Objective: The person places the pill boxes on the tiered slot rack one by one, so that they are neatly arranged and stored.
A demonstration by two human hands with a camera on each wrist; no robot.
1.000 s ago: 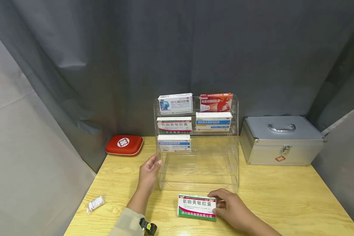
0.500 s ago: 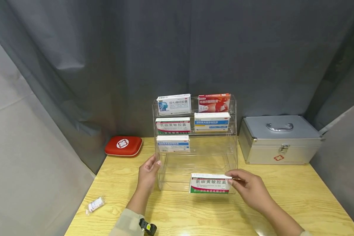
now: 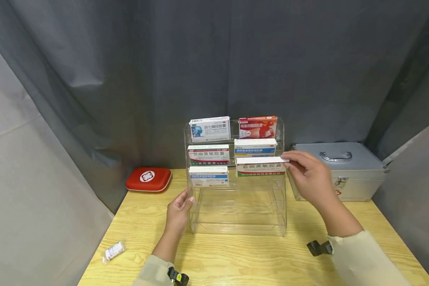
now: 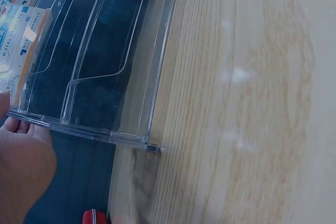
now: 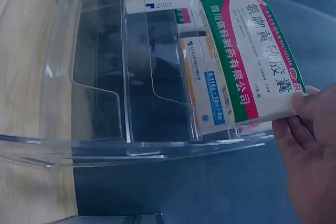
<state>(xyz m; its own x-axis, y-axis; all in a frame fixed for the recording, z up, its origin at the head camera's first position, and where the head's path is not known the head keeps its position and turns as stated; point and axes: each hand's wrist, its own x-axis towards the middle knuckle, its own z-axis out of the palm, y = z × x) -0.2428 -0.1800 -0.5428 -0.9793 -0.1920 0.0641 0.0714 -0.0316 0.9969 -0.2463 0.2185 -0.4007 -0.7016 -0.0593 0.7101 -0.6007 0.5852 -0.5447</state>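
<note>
My right hand (image 3: pixel 309 178) pinches the right end of a white, green and magenta medicine box (image 3: pixel 261 167) between thumb and fingers. In the head view the box overlaps the right side of the clear display rack (image 3: pixel 236 228), just below a blue-and-white box (image 3: pixel 255 147). The right wrist view shows the held medicine box (image 5: pixel 252 56) tilted, its printed front towards the camera. My left hand (image 3: pixel 178 211) holds the rack's left side panel, thumb in front. Beside it, a blue-and-white box (image 3: pixel 209 176) sits in the third tier.
Higher tiers hold a white box (image 3: pixel 209 130), a red box (image 3: pixel 258 128) and a green-and-white box (image 3: pixel 209 155). A silver case (image 3: pixel 343 174) stands right of the rack. Left lie a red zip case (image 3: pixel 148 180) and a small wrapped white bottle (image 3: pixel 114 251) on the wooden table (image 3: pixel 236 262).
My right hand has raised the medicine box from the table in front of the rack up to its third tier, right side. My left hand keeps its place on the rack.
</note>
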